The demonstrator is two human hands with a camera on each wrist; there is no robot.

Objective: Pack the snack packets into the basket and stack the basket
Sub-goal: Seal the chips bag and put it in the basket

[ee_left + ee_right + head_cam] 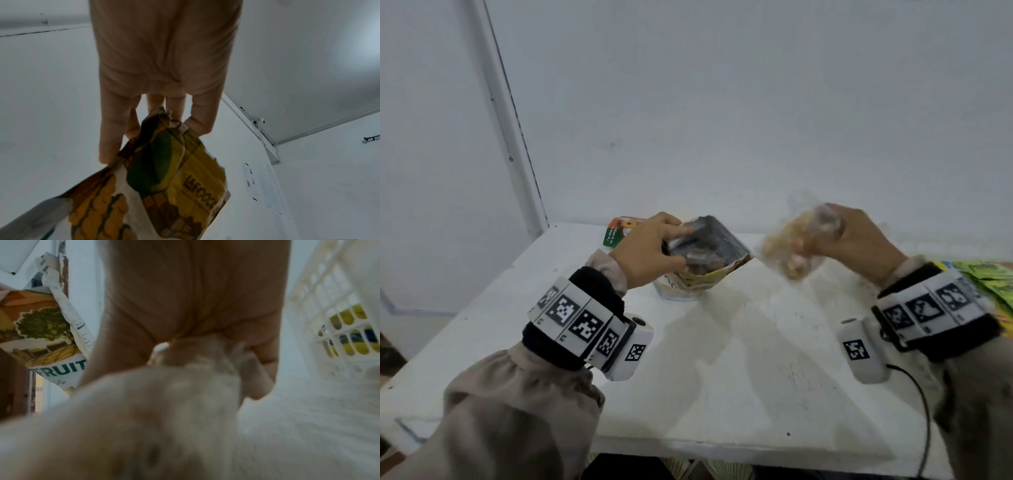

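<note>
My left hand (654, 246) grips the open top of a yellow and green printed snack pouch (705, 260) that stands on the white table (722, 359); its foil inside shows. In the left wrist view the fingers (111, 129) pinch the pouch (164, 178) rim. My right hand (856, 236) holds a clear packet of pale snack pieces (791, 246) in the air, right of the pouch, blurred by motion. In the right wrist view that packet (144, 418) fills the foreground under the palm (195, 296). A white slotted basket (329, 313) stands at the right with yellow packets inside.
An orange and green packet (619, 229) lies behind the left hand near the wall. Green and yellow packets (989, 281) lie at the table's right edge. A black cable (917, 394) runs from the right wrist camera. The wall stands close behind the table.
</note>
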